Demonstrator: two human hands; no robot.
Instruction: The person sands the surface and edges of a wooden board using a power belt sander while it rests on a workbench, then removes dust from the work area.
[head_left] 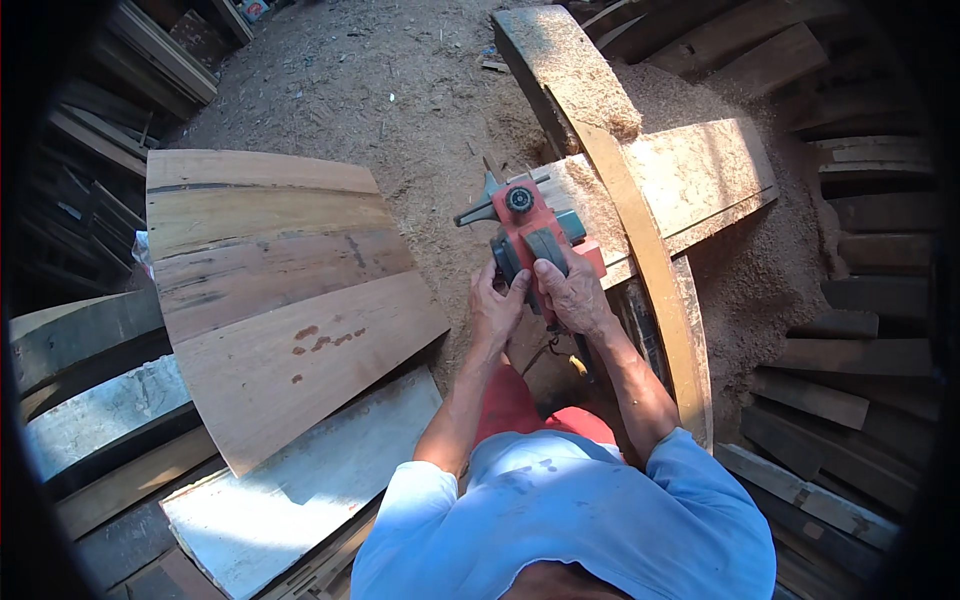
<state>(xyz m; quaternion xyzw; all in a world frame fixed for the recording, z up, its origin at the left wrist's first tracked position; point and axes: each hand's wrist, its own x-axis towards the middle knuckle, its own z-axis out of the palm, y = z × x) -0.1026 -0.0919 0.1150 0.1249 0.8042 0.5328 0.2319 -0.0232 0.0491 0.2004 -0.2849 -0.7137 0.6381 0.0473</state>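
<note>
Apparently we were adjusting the boxy red electric planer point(514, 228) | left hand point(497, 304) and right hand point(575, 292) curled closed on it | planer near the pale wooden plank point(700, 165) | next move called for steady control, we judged

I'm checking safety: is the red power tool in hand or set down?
In hand: the left hand and right hand both hold the red power tool. Whether it's running, I cannot tell.
</note>
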